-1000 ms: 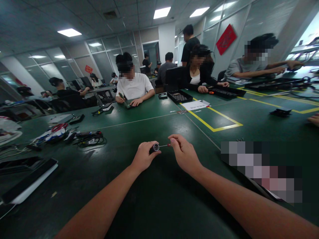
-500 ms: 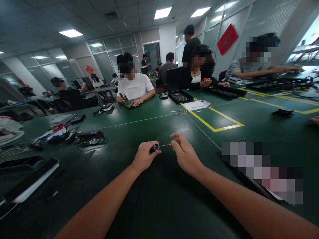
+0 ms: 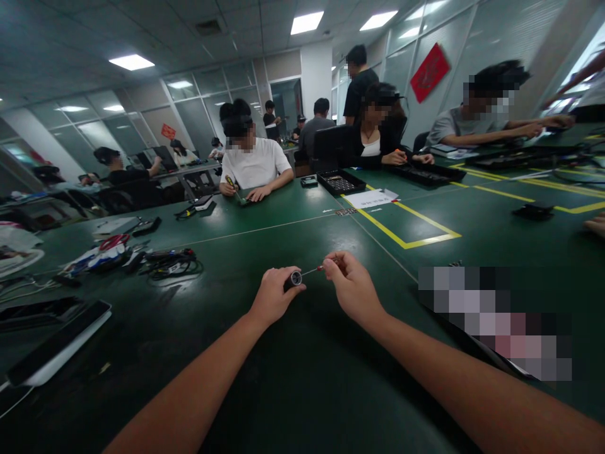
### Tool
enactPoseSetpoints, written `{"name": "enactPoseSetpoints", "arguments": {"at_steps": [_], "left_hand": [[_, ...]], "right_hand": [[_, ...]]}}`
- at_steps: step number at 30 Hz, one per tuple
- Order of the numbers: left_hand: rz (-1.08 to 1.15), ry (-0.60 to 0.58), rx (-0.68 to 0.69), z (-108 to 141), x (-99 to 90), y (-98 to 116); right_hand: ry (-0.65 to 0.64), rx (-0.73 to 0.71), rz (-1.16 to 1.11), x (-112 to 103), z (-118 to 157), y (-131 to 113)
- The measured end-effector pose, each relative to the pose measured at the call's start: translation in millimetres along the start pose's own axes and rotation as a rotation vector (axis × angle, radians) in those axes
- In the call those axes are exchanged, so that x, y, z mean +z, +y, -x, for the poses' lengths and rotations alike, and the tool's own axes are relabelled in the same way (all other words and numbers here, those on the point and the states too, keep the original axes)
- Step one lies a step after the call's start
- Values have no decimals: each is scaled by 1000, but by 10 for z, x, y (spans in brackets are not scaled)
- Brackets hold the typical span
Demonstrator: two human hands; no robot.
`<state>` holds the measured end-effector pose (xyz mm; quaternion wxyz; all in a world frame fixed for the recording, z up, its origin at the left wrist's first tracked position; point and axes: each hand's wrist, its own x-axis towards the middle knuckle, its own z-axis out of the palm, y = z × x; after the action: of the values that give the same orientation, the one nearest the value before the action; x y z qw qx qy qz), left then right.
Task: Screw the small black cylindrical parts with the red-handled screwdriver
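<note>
My left hand (image 3: 275, 292) is closed around a dark cylinder with a round, silver-rimmed end (image 3: 295, 279) that faces me. From the right, a thin-shafted screwdriver (image 3: 312, 272) reaches to that end, its tip at or inside the rim; I cannot tell which. Fingers and thumb of my right hand (image 3: 354, 287) are closed on the screwdriver's red handle, most of which they hide. Both hands are held above the green tabletop (image 3: 302, 378).
Cables (image 3: 172, 263) and a dark flat device (image 3: 59, 340) lie on the left. A blurred-out flat item (image 3: 491, 328) lies to the right. Across the table, a person in white (image 3: 255, 161) works beside a black tray (image 3: 341, 183). Yellow tape (image 3: 432, 241) marks the surface.
My right hand's fingers have curled in around the screwdriver handle, and the hand has turned slightly. My left hand and the cylinder stay nearly still.
</note>
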<state>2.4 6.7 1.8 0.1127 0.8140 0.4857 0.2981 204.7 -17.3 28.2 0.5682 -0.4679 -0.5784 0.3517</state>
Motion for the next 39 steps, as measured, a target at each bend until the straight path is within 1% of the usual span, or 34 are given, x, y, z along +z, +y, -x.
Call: {"name": "enactPoseSetpoints", "arguments": {"at_steps": [2, 3, 4, 6, 7, 10, 13, 18, 22, 28, 33, 37, 39], "left_hand": [[-34, -7, 34, -1, -16, 34], [-53, -10, 52, -3, -23, 46], [-72, -17, 63, -7, -27, 52], [-97, -40, 57, -16, -26, 42], [-100, -56, 43, -21, -22, 27], [-98, -92, 7, -28, -4, -25], [-101, -95, 2, -28, 6, -46], [-65, -111, -5, -26, -7, 4], [-35, -121, -16, -25, -14, 32], [-14, -93, -20, -14, 3, 11], [-23, -94, 1, -8, 6, 13], [-34, -64, -22, -17, 7, -1], [-43, -69, -23, -22, 6, -11]], "right_hand": [[56, 79, -122, 10, -42, 57], [87, 153, -196, 8, -65, 90], [87, 232, -254, 2, -89, 124], [108, 354, -315, -17, -129, 180], [145, 367, -311, -27, -143, 198], [218, 330, -254, -37, -150, 196], [170, 258, -185, -17, -112, 144], [88, 162, -77, 14, -49, 86], [70, 140, -47, 1, -37, 68], [29, 80, -27, -31, -45, 49], [74, 62, 114, -47, -39, 58], [28, 19, 68, -50, -35, 74], [0, 17, 86, -52, -39, 80]]}}
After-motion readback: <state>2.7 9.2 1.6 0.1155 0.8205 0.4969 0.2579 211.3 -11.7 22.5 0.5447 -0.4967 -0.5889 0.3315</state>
